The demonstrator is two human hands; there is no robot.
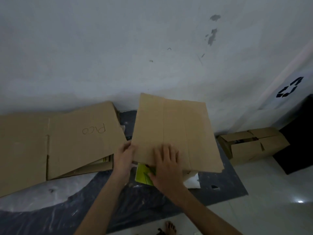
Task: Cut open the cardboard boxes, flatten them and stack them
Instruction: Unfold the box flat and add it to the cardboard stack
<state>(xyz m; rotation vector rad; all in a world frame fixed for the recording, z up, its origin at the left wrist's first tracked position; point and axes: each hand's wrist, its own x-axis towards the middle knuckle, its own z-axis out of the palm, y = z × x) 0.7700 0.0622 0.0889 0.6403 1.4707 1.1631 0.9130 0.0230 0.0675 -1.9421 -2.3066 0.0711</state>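
Observation:
A flattened brown cardboard sheet [176, 129] lies tilted over the dark plastic-covered surface [105, 200], its far edge near the wall. My left hand [124, 158] grips the sheet's near left corner. My right hand [166, 164] lies on top of its near edge, fingers spread and pressing down. To the left a larger flattened box marked "Pico" [55, 141] rests on other folded cardboard. An uncut closed box [254, 144] stands on the floor at the right.
A green card piece [144, 175] and white paper [192, 181] lie under the sheet's near edge. A black bin [298, 133] with a recycling sign above it stands at the far right. The white wall is close behind. My bare foot [170, 228] shows at the bottom.

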